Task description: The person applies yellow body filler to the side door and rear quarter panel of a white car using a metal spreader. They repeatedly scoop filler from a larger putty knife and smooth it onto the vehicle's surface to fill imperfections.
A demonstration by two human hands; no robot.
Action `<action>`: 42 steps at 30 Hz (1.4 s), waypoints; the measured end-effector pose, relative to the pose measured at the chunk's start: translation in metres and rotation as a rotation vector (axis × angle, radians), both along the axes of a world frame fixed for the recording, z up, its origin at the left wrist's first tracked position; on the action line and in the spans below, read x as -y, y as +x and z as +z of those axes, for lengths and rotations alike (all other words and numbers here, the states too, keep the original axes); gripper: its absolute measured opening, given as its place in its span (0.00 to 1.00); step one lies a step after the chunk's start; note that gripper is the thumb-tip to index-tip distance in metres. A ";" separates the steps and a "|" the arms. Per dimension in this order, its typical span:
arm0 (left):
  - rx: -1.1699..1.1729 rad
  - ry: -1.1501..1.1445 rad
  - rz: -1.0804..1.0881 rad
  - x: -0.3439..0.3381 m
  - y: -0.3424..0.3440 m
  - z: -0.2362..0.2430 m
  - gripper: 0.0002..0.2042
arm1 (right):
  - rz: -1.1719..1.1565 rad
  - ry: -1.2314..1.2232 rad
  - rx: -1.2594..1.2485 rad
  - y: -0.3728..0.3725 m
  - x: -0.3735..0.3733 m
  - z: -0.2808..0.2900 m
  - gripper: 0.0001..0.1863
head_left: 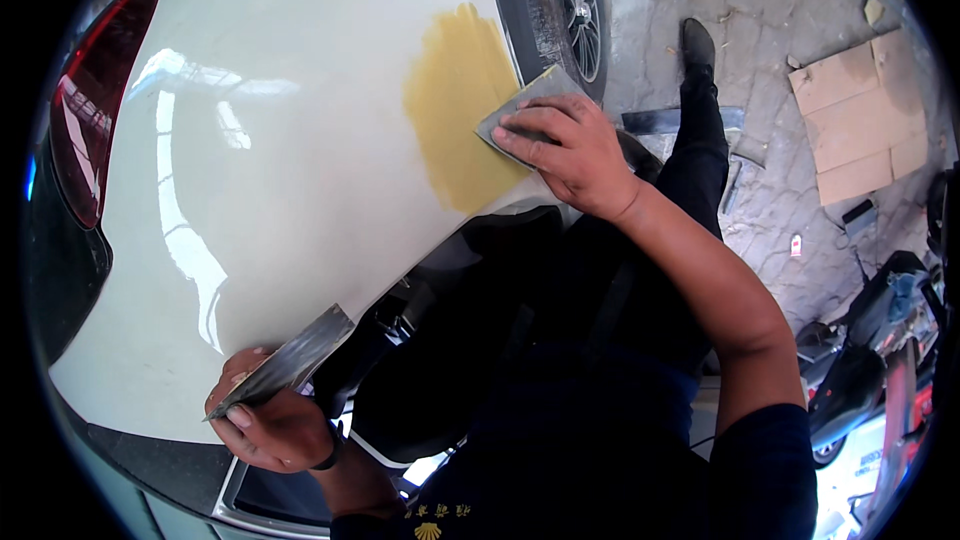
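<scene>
The yellow patch (455,110) sits on the pale car panel (300,140), and I'll place everything by it. My right hand (585,155) is at the patch's right edge, holding a flat grey plate (548,82). My fingers lie close together across the top of the plate, which overlaps that edge of the yellow; my thumb is hidden from view, so I can't say where it grips. One corner of the plate points left, in over the patch.

My left hand (270,420) is well below and to the left of the patch, closed around the lower end of a metal blade (300,355). I have the blade pinched between thumb and fingers, tilted, with its free end rising to the right, on the side nearer the patch (dull grey and streaked along its face). A dark band (328,448) circles that wrist.

Far to the left of the patch is the red tail light (100,110); just above and to the right is the wheel (575,15), with its slim spokes. Further right of the patch, beyond my dark shoe (697,40), a creased piece of cardboard (860,115) lies on the paved floor (650,0).
</scene>
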State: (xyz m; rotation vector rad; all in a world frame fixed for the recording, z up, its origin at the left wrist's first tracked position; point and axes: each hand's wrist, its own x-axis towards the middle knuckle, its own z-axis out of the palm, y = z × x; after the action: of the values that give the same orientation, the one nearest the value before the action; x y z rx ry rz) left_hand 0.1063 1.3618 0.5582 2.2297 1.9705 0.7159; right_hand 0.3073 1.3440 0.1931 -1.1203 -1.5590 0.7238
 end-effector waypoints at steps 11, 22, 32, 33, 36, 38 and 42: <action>0.096 -0.048 -0.029 0.003 -0.012 0.006 0.17 | 0.105 -0.039 -0.080 0.014 0.041 -0.007 0.27; 0.072 -0.013 0.008 0.002 -0.013 0.004 0.17 | -0.217 0.057 -0.029 0.022 -0.108 0.002 0.24; 0.061 -0.014 0.017 0.003 -0.010 0.004 0.17 | 0.049 0.051 -0.073 0.001 -0.012 0.003 0.26; 0.059 -0.003 0.025 0.003 -0.010 0.004 0.17 | 0.060 0.048 -0.091 -0.002 -0.002 0.001 0.25; 0.082 -0.001 0.016 0.001 -0.011 0.004 0.17 | 0.094 0.019 -0.122 -0.005 0.024 -0.003 0.25; 0.087 0.005 0.022 0.002 -0.011 0.004 0.17 | 0.111 0.007 -0.142 -0.006 0.039 -0.006 0.25; 0.056 0.038 0.026 -0.001 -0.010 0.001 0.17 | 0.169 -0.045 -0.117 -0.003 0.065 -0.013 0.26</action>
State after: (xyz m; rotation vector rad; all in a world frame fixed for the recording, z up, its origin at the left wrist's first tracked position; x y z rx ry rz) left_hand 0.0967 1.3625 0.5595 2.1830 1.9802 0.8157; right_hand 0.3048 1.2792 0.1803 -0.9687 -1.5568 0.9255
